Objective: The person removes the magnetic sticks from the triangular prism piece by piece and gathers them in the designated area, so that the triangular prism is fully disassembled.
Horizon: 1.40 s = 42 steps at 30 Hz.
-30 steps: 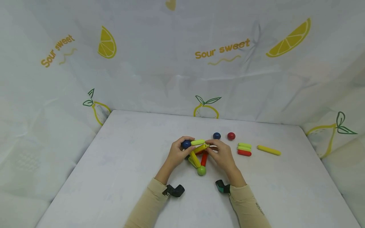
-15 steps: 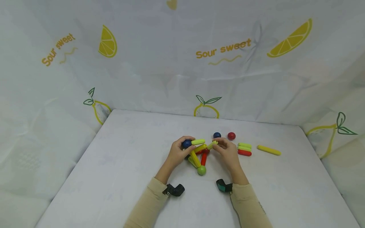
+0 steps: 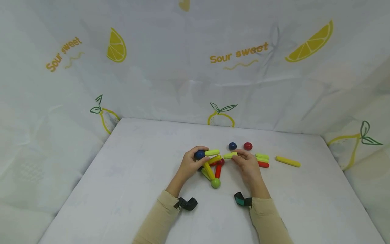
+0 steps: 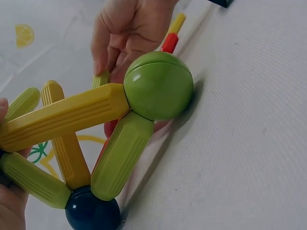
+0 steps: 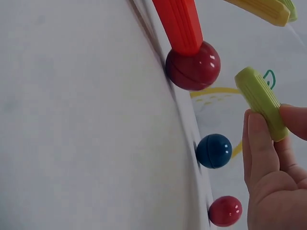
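My left hand (image 3: 189,165) grips a dark blue ball (image 3: 199,154) at the raised top of a stick-and-ball toy frame. From that ball a short lime stick (image 3: 212,152) points right, while longer yellow sticks (image 4: 67,115) slope away. The frame's base shows a green ball (image 4: 158,86), another blue ball (image 4: 92,208) and a dark red ball (image 5: 193,67), with red and lime sticks joining them. Between thumb and fingertips, my right hand (image 3: 248,166) pinches a separate short lime stick (image 5: 261,103), held just right of the frame, above the red ball.
Behind my right hand lie a loose blue ball (image 3: 232,146) and a loose red ball (image 3: 247,146). Short lime sticks (image 3: 262,156) and a red stick (image 3: 263,164) are grouped to its right, with a yellow stick (image 3: 287,161) farther right. A printed cloth (image 3: 170,67) hangs behind the table.
My right hand has drawn back to the right from the frame, bringing the short lime stick with it and turning it nearly level. My left hand keeps its hold on the blue ball.
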Tool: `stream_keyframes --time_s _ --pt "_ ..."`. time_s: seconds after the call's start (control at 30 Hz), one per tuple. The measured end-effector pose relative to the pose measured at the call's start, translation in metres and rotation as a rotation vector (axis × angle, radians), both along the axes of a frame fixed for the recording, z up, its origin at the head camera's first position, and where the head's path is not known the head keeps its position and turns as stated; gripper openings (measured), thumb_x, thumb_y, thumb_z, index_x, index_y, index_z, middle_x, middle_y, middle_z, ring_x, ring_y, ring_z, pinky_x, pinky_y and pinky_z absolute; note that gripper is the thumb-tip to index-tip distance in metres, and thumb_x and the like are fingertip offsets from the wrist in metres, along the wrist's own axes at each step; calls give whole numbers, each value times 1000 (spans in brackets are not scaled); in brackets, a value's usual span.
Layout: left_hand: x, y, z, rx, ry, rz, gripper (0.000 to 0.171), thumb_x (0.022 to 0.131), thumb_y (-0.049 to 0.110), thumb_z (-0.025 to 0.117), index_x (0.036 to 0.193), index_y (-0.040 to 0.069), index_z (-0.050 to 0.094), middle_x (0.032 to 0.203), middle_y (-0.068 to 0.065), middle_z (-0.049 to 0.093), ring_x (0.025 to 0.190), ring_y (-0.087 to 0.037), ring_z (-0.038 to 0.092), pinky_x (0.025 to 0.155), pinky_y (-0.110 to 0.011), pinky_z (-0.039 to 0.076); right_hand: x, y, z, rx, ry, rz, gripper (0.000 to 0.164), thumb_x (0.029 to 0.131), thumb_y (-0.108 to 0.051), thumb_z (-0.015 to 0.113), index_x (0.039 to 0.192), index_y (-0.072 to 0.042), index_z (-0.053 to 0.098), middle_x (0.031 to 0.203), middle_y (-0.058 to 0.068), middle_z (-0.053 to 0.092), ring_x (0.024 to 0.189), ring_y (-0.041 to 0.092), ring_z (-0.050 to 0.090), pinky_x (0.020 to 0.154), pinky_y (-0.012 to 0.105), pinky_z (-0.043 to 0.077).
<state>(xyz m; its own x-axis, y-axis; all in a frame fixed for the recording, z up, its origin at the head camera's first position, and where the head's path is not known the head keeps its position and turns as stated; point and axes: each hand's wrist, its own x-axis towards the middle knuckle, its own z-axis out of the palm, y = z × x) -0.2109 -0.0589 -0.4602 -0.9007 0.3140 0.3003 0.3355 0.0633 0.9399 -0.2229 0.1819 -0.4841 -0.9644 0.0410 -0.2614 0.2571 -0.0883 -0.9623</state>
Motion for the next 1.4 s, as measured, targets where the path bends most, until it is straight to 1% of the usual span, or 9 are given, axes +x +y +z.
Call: stream_keyframes --time_s 0.1,0.23,0.43,0.53,0.73,0.97,1.13,1.3,1.4 --pt "0 0 -1 3 -7 -3 33 89 4 63 119 -8 56 124 -28 56 112 -33 55 95 -22 49 6 12 2 141 36 7 44 91 -19 64 129 -1 51 119 -2 56 98 3 57 84 10 49" --pt "0 -1 -1 3 -13 0 34 89 4 64 119 -9 56 124 -27 57 112 -34 56 94 -21 49 15 31 4 292 99 -3 42 91 -24 64 125 -2 54 118 -5 57 97 -3 56 82 7 47" --pt "0 -2 4 19 9 -26 35 88 1 63 119 -11 55 123 -28 57 113 -37 55 96 -21 47 30 59 6 414 94 -59 45 91 -29 64 127 -3 54 126 1 55 96 -10 53 80 4 45" --pt "1 -3 5 25 21 -46 34 89 0 62 120 -11 54 123 -30 56 113 -38 55 97 -22 47 36 69 5 442 73 -102 45 91 -29 65 126 -3 55 126 2 54 93 -13 52 78 3 45" --pt "2 -7 2 59 42 -38 33 88 -6 59 120 -13 53 124 -29 55 116 -40 54 98 -24 47 37 75 -2 405 89 -139 41 90 -21 66 122 3 55 120 4 57 90 -12 55 77 5 47" --pt "0 -4 0 82 49 -77 34 88 -8 57 120 -16 51 124 -33 53 116 -44 52 98 -21 46 39 82 -10 524 56 -168 36 92 -16 62 122 1 56 127 18 56 83 -18 50 72 3 45" --pt "-1 -3 -1 86 44 -73 32 88 -9 57 119 -14 53 123 -30 55 115 -42 52 97 -18 45 40 84 -13 604 28 -180 38 92 -24 62 122 -1 57 126 19 58 80 -18 48 69 3 44" --pt "-2 -2 -2 87 44 -74 33 88 -7 57 120 -14 52 123 -32 54 115 -41 53 97 -18 45 42 86 -13 693 -3 -201 39 92 -29 61 122 -4 59 121 18 62 80 -11 49 64 6 43" --pt "-1 -3 -2 77 51 -69 33 88 -6 58 120 -14 52 124 -33 53 114 -41 53 97 -19 46 42 86 -12 714 -11 -208 38 92 -28 61 120 -3 59 117 18 63 83 0 53 62 7 43"
